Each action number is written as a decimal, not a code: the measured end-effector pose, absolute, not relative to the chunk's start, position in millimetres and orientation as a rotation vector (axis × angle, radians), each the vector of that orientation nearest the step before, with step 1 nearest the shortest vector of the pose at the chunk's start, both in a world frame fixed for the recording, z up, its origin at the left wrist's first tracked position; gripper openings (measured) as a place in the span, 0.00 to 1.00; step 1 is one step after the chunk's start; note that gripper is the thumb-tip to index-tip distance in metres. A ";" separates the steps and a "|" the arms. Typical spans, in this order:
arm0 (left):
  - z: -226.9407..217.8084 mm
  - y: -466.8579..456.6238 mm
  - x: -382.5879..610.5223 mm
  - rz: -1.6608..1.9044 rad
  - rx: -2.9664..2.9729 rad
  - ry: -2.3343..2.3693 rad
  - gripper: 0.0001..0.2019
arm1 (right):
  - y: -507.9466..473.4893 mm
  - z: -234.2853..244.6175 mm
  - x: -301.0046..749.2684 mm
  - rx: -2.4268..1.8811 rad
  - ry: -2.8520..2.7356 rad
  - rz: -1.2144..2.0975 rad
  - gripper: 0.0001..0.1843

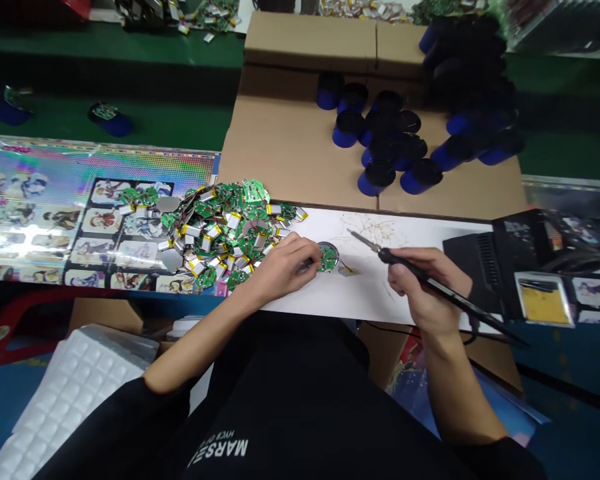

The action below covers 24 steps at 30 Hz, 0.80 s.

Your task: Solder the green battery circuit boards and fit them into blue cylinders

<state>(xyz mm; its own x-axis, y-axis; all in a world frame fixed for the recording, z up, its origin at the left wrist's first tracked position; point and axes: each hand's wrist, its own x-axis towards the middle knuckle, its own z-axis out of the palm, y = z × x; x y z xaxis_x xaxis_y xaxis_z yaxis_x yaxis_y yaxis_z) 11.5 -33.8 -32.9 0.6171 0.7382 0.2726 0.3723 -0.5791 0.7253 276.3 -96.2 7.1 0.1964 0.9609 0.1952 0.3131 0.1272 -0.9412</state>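
Observation:
My right hand [430,283] is wrapped round a soldering iron [405,262], its tip pointing up and left over the white work surface. My left hand [291,267] has its fingers closed beside a small round green circuit board [327,257] with a dark rim. Something dark shows at those fingertips, but I cannot make out what it is. From the board, thin wires lead to a small silver battery [347,271] with a yellow end. Left of my left hand lies a heap of green circuit boards [220,233] with wired batteries.
Blue-and-black cylinders [380,143] stand and lie on the cardboard [280,140] at the back. A black box [473,267] and a yellow sponge in a tray [545,301] sit at the right. Shiny printed sheets [55,227] cover the left side.

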 end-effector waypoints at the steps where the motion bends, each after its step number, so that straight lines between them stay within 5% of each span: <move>1: -33.1 -33.7 11.5 0.765 2.211 0.865 0.04 | -98.5 7.3 277.0 -1.408 -1.319 0.739 0.07; 24: -36.6 -31.7 8.3 0.814 2.201 0.817 0.03 | -102.0 -5.1 273.8 -1.438 -1.631 0.706 0.05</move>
<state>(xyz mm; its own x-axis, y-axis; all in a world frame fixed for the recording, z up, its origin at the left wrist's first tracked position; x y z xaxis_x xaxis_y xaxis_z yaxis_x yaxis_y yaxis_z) 8.3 -31.7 -36.6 0.6141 0.7215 0.3197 0.3216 -0.5988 0.7335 273.8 -102.0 -5.1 -0.0004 0.9762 0.2168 0.5102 0.1866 -0.8396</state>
